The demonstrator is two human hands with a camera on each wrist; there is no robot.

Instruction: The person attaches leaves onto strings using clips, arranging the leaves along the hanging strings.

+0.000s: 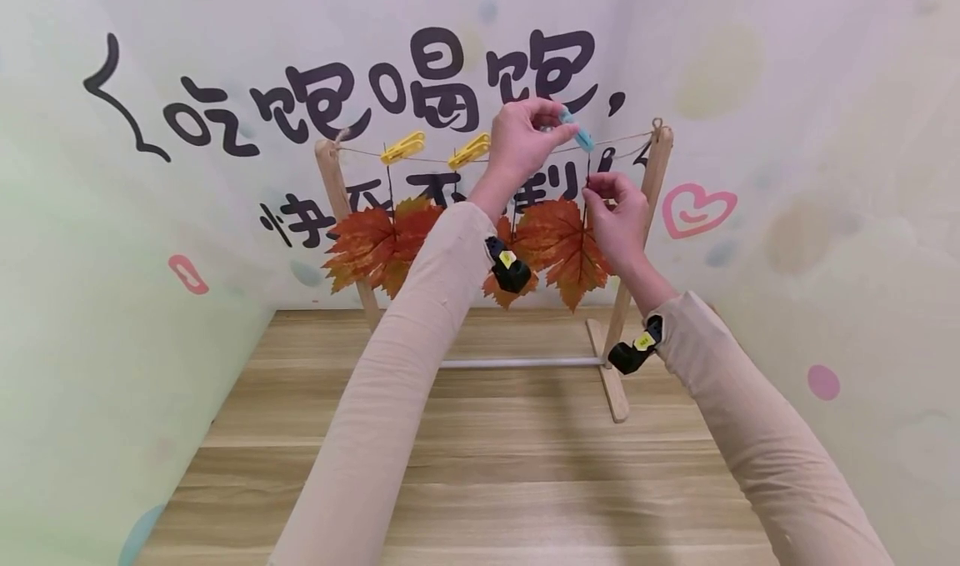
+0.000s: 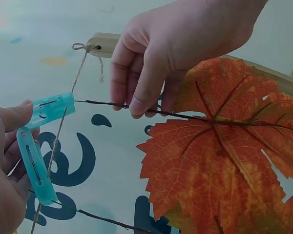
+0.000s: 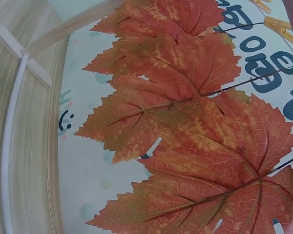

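Observation:
My left hand [image 1: 522,139] pinches a light blue clothespin [image 2: 53,108] at the twine line [image 2: 78,73], by the tip of a dark leaf stem [image 2: 105,103]. Between thumb and fingers, my right hand [image 1: 621,216] holds that stem, above its orange-red maple leaf [image 2: 219,131]. Just beside the left fingers, a second blue clothespin [image 2: 36,165] sits on the twine with another stem at its end. Two yellow clothespins, one of them on the far left [image 1: 402,147], hold further stems. Overlapping leaves [image 3: 161,63] hang below the line in the right wrist view.
The twine runs between two wooden posts, the right one [image 1: 654,166] standing on a wooden foot [image 1: 609,374]. A white rod [image 1: 517,363] joins the stand low down, above the wood-grain table [image 1: 495,483]. Behind hangs a printed backdrop [image 1: 750,66] with large dark characters.

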